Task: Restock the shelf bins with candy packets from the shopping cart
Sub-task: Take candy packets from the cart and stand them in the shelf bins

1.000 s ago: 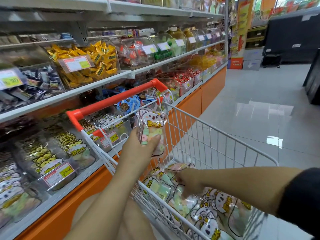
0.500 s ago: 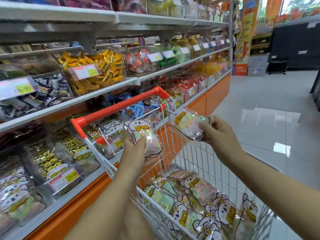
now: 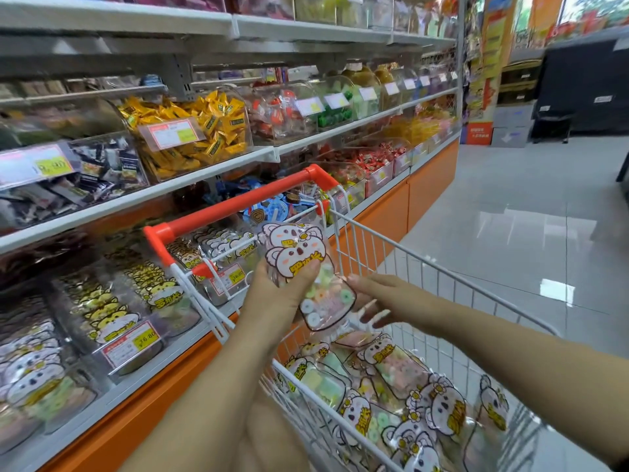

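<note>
White metal shelving with an orange base point(image 3: 170, 194) runs along the left, and its lowest row of clear plastic shelf bins point(image 3: 112, 311) holds animal-face candy packets. A white wire shopping cart with an orange handle point(image 3: 238, 204) stands against it, with a heap of clear koala-printed packets of pastel ring candy point(image 3: 408, 386) in its basket. Above the cart's near corner, the left hand point(image 3: 279, 298) grips two stacked koala packets point(image 3: 299, 255) upright. The right hand point(image 3: 377, 299) is wide, its fingers loosely spread at the stack's lower edge.
</note>
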Motion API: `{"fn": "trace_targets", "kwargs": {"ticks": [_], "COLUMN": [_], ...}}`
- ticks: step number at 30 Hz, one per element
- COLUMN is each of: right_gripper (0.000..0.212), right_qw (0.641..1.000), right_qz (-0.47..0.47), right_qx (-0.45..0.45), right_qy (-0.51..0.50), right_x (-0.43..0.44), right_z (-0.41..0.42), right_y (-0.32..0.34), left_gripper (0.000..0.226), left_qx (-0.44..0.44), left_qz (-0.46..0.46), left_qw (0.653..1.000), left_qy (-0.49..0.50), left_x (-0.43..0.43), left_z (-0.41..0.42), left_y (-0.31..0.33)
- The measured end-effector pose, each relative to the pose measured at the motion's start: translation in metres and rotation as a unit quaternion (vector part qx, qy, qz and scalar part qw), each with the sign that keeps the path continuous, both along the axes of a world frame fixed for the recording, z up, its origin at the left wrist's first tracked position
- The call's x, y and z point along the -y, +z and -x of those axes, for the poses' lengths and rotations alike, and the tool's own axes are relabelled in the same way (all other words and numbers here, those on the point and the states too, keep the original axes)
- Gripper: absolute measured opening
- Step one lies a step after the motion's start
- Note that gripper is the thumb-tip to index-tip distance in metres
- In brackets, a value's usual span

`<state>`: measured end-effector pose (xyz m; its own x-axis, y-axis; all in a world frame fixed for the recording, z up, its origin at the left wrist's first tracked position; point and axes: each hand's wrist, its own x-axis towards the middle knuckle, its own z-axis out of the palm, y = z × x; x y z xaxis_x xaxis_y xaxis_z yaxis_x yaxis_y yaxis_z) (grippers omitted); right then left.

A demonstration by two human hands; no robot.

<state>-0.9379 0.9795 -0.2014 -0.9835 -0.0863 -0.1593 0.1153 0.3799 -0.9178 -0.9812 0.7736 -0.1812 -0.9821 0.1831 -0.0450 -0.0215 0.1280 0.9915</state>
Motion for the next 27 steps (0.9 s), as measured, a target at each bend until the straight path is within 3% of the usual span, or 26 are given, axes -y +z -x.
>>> {"fn": "trace_targets", "kwargs": {"ticks": [2,5,7,9,12,15,21,25,27], "right_gripper": [0.077,0.077,0.075,0.073,0.102,0.125,0.127,0.13,0.139], "right_qw": [0.989,0.919,0.875,0.852,0.836,0.844,0.855,0.883,0.875], "right_qz": [-0.129,-0.356,-0.417,-0.459,-0.478,-0.473,-0.486,-0.427,-0.442], "right_qx": [0.069,0.159,0.223,0.227,0.235,0.227,0.175,0.193,0.198], "right_qy": [0.028,0.066,0.101,0.113,0.127,0.111,0.055,0.034,0.028], "right_x": [-0.016,-0.029,-0.031,-0.025,-0.011,-0.008,-0.01,-0.012,-0.006], "right_z": [0.012,0.024,0.025,0.025,0.032,0.037,0.035,0.035,0.034], "right_y": [-0.016,-0.053,-0.078,-0.095,-0.113,-0.117,-0.119,-0.129,-0.129], "left_gripper": [0.1,0.101,0.104,0.11,0.112,0.105,0.085,0.072,0.07], "left_qx": [-0.008,-0.019,-0.027,-0.04,-0.056,-0.067,-0.089,-0.093,-0.096], "left_qz": [0.005,0.012,0.015,0.014,0.008,0.001,0.0,0.006,0.007], "left_qw": [1.0,1.0,0.999,0.999,0.998,0.998,0.996,0.996,0.995], "left_qy": [0.012,0.015,0.013,0.009,0.006,0.006,0.002,0.008,0.008], "left_x": [0.0,-0.002,-0.003,-0.004,-0.004,-0.003,-0.002,-0.002,-0.003], "left_z": [0.003,0.004,0.003,0.001,0.0,0.0,-0.005,-0.007,-0.008], "left_y": [-0.003,-0.007,-0.007,-0.007,-0.006,-0.006,-0.005,-0.003,-0.002]}}
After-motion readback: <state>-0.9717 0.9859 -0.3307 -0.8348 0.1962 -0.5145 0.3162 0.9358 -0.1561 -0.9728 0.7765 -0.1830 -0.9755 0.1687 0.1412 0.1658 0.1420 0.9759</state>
